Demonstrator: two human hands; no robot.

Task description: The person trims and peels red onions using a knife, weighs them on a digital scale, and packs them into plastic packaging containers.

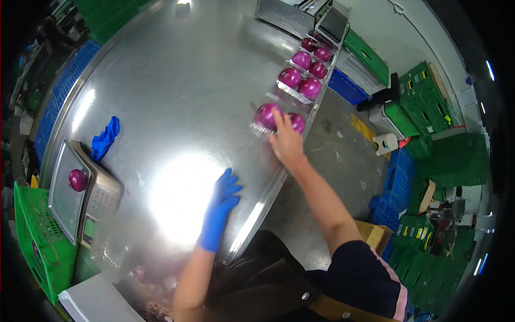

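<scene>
My left hand (220,206), in a blue glove, hovers over or rests on the metal table with its fingers stretched and nothing in them. My bare right hand (287,138) is at a clear plastic tray (258,129) holding two red onions. Its fingers lie over the left red onion (267,115) and beside the right red onion (296,123), with the thumb near the tray's close edge. Beyond it, more clear trays (294,92) of red onions stand in a row along the table's right edge.
A scale (96,196) with one red onion (78,180) on its plate stands at left, near a crumpled blue glove (105,138). Empty clear trays (110,249) lie near the front. A metal machine (287,16) stands at the far end. Green crates (424,99) stack at right.
</scene>
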